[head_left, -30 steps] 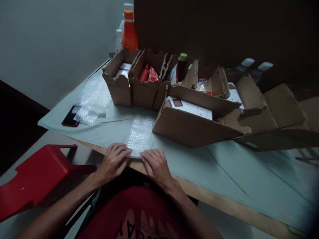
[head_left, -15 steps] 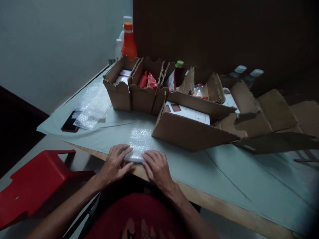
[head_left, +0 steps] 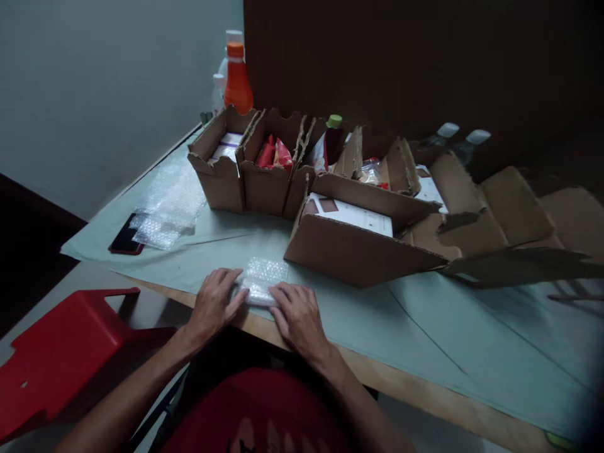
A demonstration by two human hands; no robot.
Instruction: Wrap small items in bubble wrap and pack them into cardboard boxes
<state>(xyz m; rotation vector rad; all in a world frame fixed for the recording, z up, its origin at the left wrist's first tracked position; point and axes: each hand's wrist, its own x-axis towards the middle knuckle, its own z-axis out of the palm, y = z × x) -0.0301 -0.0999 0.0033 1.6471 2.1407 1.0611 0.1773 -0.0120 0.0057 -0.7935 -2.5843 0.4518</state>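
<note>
A rolled-up bundle of bubble wrap (head_left: 262, 280) lies near the front edge of the table (head_left: 425, 340), short and thick. My left hand (head_left: 214, 303) presses on its left end with the fingers flat. My right hand (head_left: 297, 313) rests on its right near side, fingers spread over it. Whatever is wrapped inside is hidden by the wrap.
A large open cardboard box (head_left: 363, 242) holding a white flat pack stands just behind the bundle. A row of smaller cardboard boxes (head_left: 245, 170) with packets sits further back, with an orange bottle (head_left: 236, 78) behind. Loose bubble wrap sheets (head_left: 165, 204) and a dark phone (head_left: 125, 239) lie left. A red stool (head_left: 61, 352) stands lower left.
The bubble wrap strip has been rolled away from me and is much shorter than one second ago. Both hands have moved forward with it.
</note>
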